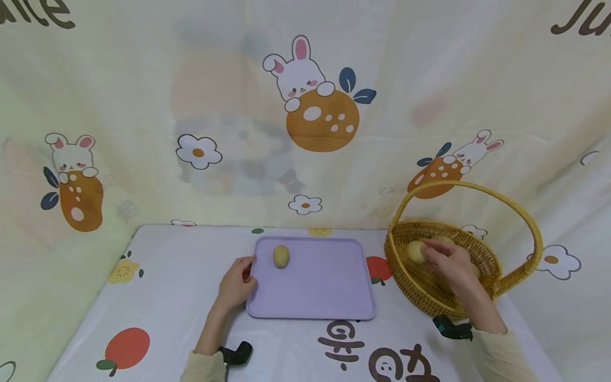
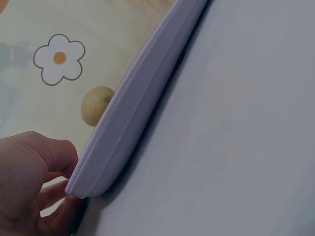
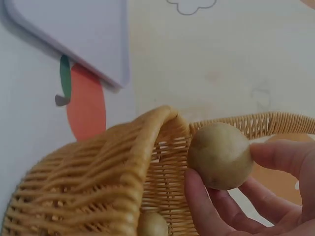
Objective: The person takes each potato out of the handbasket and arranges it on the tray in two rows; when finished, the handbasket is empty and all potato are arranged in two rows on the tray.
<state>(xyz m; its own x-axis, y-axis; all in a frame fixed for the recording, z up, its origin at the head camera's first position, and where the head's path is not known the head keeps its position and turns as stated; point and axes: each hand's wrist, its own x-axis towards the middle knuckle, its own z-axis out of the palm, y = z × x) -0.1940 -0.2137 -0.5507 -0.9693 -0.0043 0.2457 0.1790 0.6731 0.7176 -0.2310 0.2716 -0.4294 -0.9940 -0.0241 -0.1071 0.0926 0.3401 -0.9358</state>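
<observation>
My right hand (image 1: 448, 261) pinches a potato (image 3: 220, 156) between thumb and fingers, just above the inside of a wicker basket (image 1: 415, 286). Below it, another potato (image 3: 153, 225) shows in the basket in the right wrist view, and more lie partly hidden behind the hand. On the left, my left hand (image 1: 237, 283) grips the left edge of a lilac tray (image 1: 315, 289), thumb at the rim and fingers lower down, as the left wrist view shows. One potato (image 1: 281, 257) lies on the tray near its far left corner.
The basket's tall arched handle (image 1: 520, 212) rises over its opening. A white printed cloth (image 1: 176, 297) covers the table, and a patterned curtain (image 1: 229, 95) hangs behind it. The tray lies left of the basket, with a narrow gap between them.
</observation>
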